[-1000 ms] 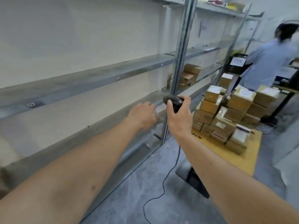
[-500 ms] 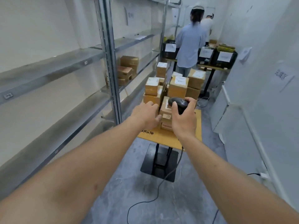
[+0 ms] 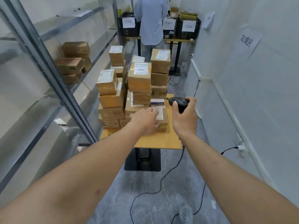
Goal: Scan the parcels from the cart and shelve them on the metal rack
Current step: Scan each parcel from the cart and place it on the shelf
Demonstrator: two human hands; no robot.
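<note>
Several brown cardboard parcels (image 3: 139, 80) are stacked on a wooden cart top (image 3: 159, 139) ahead of me. My left hand (image 3: 145, 121) reaches over the low front parcel (image 3: 161, 117) with the white label, fingers loosely bent on its top and near side. My right hand (image 3: 184, 117) grips a black barcode scanner (image 3: 178, 101), held just right of the stack, its cable trailing to the floor. The metal rack (image 3: 53, 73) runs along the left wall, with a few parcels (image 3: 72, 62) on a shelf further along.
A person in a light blue shirt (image 3: 151, 21) stands at a table with black crates (image 3: 187, 28) at the far end of the aisle. A white wall (image 3: 242, 94) closes the right side. The black cable (image 3: 145, 193) loops across the grey floor.
My view swung from the rack to the cart. Both hands moved forward; my left hand has come down onto the low front parcel, and the scanner sits right of the stack.
</note>
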